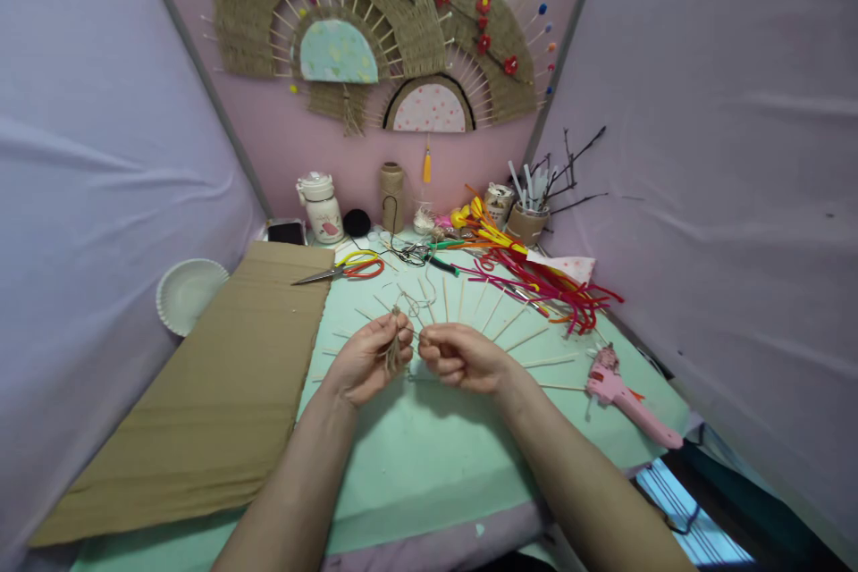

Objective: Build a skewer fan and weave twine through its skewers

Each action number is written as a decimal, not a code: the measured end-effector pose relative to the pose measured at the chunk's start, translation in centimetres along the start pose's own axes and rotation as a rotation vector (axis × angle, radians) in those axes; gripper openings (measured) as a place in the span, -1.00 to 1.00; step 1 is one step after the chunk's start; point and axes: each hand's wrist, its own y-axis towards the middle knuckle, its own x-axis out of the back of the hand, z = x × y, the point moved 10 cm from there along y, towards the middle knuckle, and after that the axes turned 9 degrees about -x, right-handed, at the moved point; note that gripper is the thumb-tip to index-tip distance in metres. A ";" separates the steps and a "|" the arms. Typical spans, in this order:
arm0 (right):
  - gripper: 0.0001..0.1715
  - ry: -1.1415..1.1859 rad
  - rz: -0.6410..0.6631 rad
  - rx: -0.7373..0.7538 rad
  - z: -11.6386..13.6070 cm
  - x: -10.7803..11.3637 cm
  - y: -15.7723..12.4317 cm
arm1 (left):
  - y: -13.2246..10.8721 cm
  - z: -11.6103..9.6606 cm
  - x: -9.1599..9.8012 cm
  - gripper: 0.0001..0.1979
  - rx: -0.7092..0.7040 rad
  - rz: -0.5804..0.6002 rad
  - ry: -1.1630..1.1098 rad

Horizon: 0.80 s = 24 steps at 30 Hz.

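My left hand (pixel 373 356) is closed around a small tassel of tan twine (pixel 394 349), its loose strands hanging down between the fingers. Close beside it, my right hand (pixel 464 357) is closed in a pinch, and a thin strand of twine (pixel 411 328) runs from the tassel to its fingertips. A loop of this thin cord rises above the hands. Under and behind both hands, thin wooden sticks (pixel 494 313) fan out over the pale green table. The middle of the fan is hidden by my hands.
Cardboard (pixel 201 393) covers the table's left side, with scissors (pixel 341 270) on its corner and a white fluted dish (pixel 191 295) beyond. Pipe cleaners (pixel 536 273) lie back right, a pink glue gun (pixel 630 398) at right. Woven fans (pixel 328 0) hang on the back wall.
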 end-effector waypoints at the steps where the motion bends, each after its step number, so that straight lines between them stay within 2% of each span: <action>1: -0.76 -0.076 0.008 -0.052 -0.8 -0.1 0.1 | -0.1 0.0 0.0 -0.76 0.012 -0.001 0.001; 4: -0.77 -0.252 0.048 -0.092 -1.5 -0.3 -0.2 | -0.3 0.7 -0.5 -0.76 0.058 0.027 0.021; 7: -0.63 -0.351 0.076 -0.031 -0.7 -0.8 -0.5 | -0.4 1.3 -1.1 -0.76 0.080 0.062 0.030; 10: -0.54 -0.362 0.012 0.041 -0.1 -0.8 -0.2 | -0.4 1.5 -1.0 -0.74 0.064 0.044 0.036; 14: -0.55 -0.241 -0.163 0.130 0.4 0.5 0.3 | 0.0 1.1 -0.6 -0.74 -0.005 -0.002 0.073; 17: -0.65 -0.224 -0.306 0.216 1.5 1.8 -0.1 | 0.4 0.1 0.4 -0.76 -0.135 -0.114 0.104; 20: -0.72 -0.350 -0.533 0.347 3.7 3.4 -1.7 | 0.3 -1.1 1.8 -0.79 -0.275 -0.250 0.176; 22: -0.73 -0.478 -0.683 0.428 5.1 4.0 -2.9 | 0.3 -1.4 1.9 -0.77 -0.318 -0.259 0.268; 24: -0.74 -0.581 -0.758 0.500 6.1 3.9 -3.7 | 0.3 -1.7 1.9 -0.75 -0.349 -0.252 0.385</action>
